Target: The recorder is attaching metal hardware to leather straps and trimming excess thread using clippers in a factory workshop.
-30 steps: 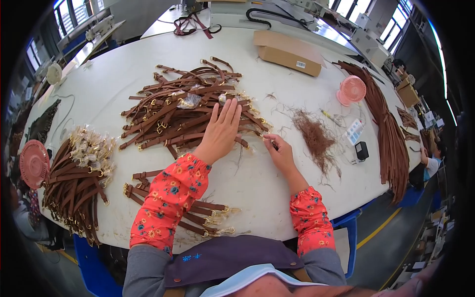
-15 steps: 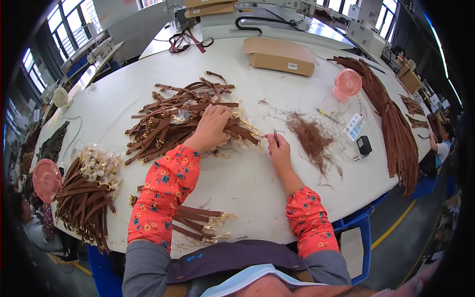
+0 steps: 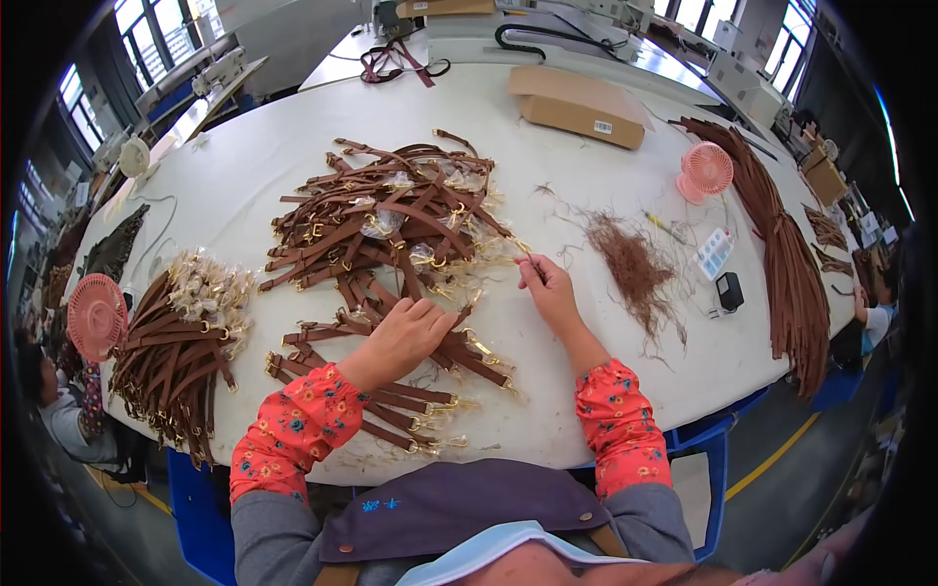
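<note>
On the white counter (image 3: 244, 186), the left hand (image 3: 401, 337) lies palm-down with its grip spread open on brown leather straps (image 3: 449, 356) near the front edge. The right hand (image 3: 547, 288) pinches its grip together on a strap end (image 3: 523, 252) at the edge of the big strap pile (image 3: 391, 220).

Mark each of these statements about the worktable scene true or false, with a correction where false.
1. The left hand rests on brown leather straps with gold buckles. True.
2. The right hand holds the pink round desk fan. False: the fan stands apart, far right.
3. A flat brown cardboard box lies at the far side of the white table. True.
4. The clump of loose brown threads lies left of the left hand. False: it lies right of the right hand.
</note>
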`<state>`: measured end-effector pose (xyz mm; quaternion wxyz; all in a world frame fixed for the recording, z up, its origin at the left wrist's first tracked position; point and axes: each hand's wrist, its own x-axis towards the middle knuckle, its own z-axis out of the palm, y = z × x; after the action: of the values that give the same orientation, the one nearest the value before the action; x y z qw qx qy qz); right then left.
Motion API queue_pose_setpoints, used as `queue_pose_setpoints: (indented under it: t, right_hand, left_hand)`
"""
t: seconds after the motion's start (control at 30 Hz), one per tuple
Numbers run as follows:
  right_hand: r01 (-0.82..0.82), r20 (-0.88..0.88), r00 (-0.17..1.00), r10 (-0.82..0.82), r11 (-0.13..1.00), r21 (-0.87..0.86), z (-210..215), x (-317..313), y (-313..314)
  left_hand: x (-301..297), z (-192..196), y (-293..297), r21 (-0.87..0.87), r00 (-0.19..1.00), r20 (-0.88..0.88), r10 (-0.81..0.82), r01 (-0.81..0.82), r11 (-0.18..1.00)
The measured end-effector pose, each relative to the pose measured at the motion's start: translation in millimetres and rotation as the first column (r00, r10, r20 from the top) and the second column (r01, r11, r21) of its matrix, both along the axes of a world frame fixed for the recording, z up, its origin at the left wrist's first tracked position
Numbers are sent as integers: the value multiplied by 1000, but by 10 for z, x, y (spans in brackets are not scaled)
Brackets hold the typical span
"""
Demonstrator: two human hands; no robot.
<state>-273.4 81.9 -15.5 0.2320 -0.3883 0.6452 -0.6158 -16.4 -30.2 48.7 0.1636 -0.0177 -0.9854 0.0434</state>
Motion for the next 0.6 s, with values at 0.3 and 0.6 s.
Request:
queue_pose_setpoints:
  t: [0.3, 0.6]
  right_hand:
    - [34, -505, 863, 23, 994, 103, 121, 438, -637]
    - [106, -525, 842, 126, 915, 389, 520, 276, -133]
  left_hand:
    - [7, -180, 59, -81, 982, -186, 13, -29, 996]
    - [88, -284, -9, 10, 977, -202, 74, -74, 997]
